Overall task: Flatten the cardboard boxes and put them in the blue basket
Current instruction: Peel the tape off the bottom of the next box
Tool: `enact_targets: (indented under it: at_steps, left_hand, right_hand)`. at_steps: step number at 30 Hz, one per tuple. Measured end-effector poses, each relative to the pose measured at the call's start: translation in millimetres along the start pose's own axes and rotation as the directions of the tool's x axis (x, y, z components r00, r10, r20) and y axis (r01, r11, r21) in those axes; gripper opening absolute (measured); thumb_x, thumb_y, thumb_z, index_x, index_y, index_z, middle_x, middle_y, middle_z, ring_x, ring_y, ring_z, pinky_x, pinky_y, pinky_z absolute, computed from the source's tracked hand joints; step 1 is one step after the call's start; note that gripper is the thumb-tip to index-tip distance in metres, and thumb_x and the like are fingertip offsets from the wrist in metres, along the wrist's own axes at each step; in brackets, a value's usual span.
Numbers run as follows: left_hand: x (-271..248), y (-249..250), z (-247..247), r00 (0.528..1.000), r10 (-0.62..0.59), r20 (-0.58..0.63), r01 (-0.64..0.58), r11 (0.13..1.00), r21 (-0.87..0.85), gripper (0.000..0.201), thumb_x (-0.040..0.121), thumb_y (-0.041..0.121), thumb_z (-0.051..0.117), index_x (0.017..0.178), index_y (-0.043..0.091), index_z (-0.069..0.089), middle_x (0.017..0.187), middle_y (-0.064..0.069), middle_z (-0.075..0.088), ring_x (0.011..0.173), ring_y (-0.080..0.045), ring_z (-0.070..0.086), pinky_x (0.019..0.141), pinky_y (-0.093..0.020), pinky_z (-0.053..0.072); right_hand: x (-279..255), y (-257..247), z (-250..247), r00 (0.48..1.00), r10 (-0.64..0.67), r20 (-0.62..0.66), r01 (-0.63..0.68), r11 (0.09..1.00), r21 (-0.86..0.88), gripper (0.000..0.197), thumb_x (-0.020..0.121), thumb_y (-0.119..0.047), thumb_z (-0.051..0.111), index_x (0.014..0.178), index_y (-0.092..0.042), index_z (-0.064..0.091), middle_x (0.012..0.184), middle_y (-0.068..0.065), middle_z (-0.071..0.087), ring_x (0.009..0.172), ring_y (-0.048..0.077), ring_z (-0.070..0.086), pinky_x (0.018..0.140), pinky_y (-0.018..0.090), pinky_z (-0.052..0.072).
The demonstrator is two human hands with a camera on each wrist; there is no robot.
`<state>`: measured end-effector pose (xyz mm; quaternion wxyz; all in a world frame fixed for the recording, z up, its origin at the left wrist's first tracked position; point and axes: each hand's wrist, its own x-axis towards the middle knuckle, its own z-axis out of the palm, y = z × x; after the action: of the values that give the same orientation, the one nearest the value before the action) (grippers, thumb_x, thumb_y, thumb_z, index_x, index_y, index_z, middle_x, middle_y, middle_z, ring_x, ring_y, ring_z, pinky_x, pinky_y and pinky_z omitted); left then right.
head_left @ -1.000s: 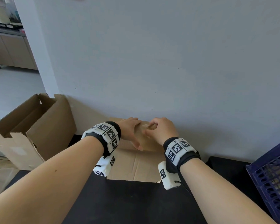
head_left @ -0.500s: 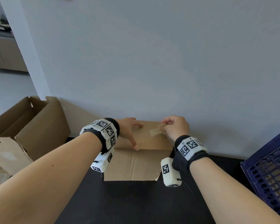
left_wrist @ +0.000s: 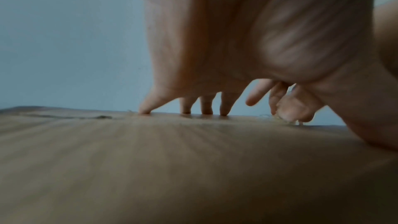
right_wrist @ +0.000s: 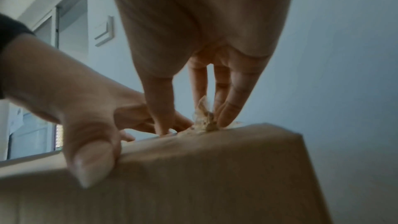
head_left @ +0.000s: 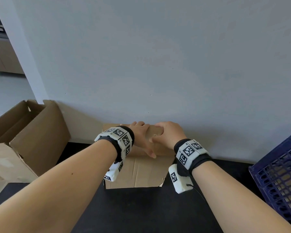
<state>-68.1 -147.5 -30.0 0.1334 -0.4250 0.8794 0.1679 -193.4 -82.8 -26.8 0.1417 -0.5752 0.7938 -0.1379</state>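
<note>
Early yet: left hand [head_left: 142,137] fingers splayed, bracing the sealed cardboard box [head_left: 138,172] beside right hand [head_left: 168,133] fingertips pinching crumpled tape [right_wrist: 204,117], blue basket [head_left: 279,179] unused

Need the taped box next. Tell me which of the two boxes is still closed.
The box under both hands, against the wall: its top is shut. The left box stands open, flaps up.

Plain grey-blue wall [head_left: 158,56] before me, above a black tabletop [head_left: 141,212].
To my left, a white pillar [head_left: 18,52], pale floor [head_left: 5,95] and wooden cabinets [head_left: 2,58]; a wall switch [right_wrist: 104,31] beside a window [right_wrist: 46,28].
</note>
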Motion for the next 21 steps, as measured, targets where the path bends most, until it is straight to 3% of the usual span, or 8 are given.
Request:
enact_targets:
  at_steps: [4,6,11,16,21]
  left_hand:
    - [-2,2,-1,1.0,-0.005,-0.01,0.005,1.0,0.0,0.122,0.056,0.069,0.074,0.15,0.025,0.01,0.154,0.009,0.015,0.144,-0.017,0.012,0.111,-0.061,0.016]
    - [-2,1,-1,1.0,-0.005,-0.012,0.005,1.0,-0.008,0.122,0.055,0.069,0.074,0.15,0.026,0.01,0.154,0.01,0.015,0.144,-0.017,0.012,0.111,-0.062,0.015]
    - [0,-1,1,1.0,-0.002,-0.012,0.001,1.0,-0.017,0.122,0.055,0.069,0.074,0.15,0.028,0.009,0.154,0.011,0.015,0.144,-0.016,0.013,0.112,-0.061,0.014]
    - [-2,0,-2,1.0,0.015,-0.021,-0.016,1.0,-0.026,0.12,0.057,0.066,0.076,0.15,0.026,0.011,0.152,0.01,0.018,0.143,-0.017,0.017,0.112,-0.05,0.019]
    - [-2,-1,-2,1.0,0.017,-0.025,-0.018,0.999,-0.033,0.121,0.057,0.066,0.077,0.15,0.026,0.01,0.153,0.01,0.018,0.143,-0.017,0.017,0.113,-0.051,0.018]
  right_hand:
    - [1,-1,2,0.998,-0.051,-0.025,0.047,0.991,-0.126,0.016,0.078,-0.03,0.072,0.092,-0.022,0.073,0.095,-0.002,0.048,0.097,0.019,0.057,0.082,0.026,0.042]
    - [-1,-2,0,0.996,-0.076,-0.035,0.069,0.985,-0.161,0.008,0.083,-0.025,0.067,0.087,-0.021,0.073,0.093,-0.003,0.044,0.093,0.02,0.057,0.078,0.024,0.039]
    - [-2,0,-6,0.998,-0.035,-0.06,0.032,0.998,-0.053,0.008,0.079,-0.016,0.067,0.08,-0.018,0.074,0.092,0.001,0.069,0.089,0.021,0.061,0.071,0.022,0.04]
    - [0,10,-4,0.99,0.069,-0.122,-0.059,0.995,0.085,0.017,0.075,-0.009,0.066,0.07,-0.024,0.073,0.083,-0.003,0.071,0.083,0.02,0.065,0.066,0.023,0.046]
    - [0,36,-12,0.966,0.19,-0.173,-0.144,0.958,0.246,0.016,0.074,-0.015,0.072,0.064,-0.027,0.069,0.075,-0.004,0.071,0.08,0.016,0.068,0.074,0.025,0.053]
